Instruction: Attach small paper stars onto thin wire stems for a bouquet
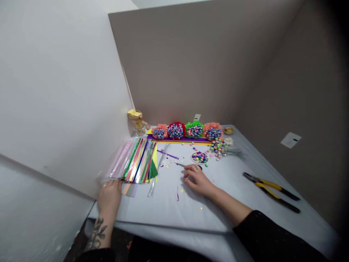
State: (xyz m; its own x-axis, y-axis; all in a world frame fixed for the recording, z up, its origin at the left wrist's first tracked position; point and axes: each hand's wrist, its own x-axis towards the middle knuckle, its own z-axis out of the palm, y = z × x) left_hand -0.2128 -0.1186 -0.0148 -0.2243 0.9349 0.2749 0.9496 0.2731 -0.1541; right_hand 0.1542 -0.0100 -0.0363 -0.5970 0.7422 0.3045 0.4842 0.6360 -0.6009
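My left hand (109, 194) is at the lower left end of a row of shiny coloured strips (140, 162), against their near edge. Its fingertips are hidden, so I cannot tell whether it grips one. My right hand (198, 181) rests over the middle of the white table, fingers bent and apart. By its fingertips lies a slim pointed metal tool (180, 165) with a dark end, partly covered by the hand. Just beyond it stands a small oval dish (200, 157) of purple and mixed beads. A thin pink scrap (177, 194) lies left of the right hand.
Several ruffled, bead-filled flower shapes (176, 130) line the back on purple sheets (180, 139). Loose beads (218, 146) and wires (235, 153) lie back right. Yellow-handled pliers (272, 189) lie at the right. A jar-like container (135, 118) stands back left, beside the wall (68, 91).
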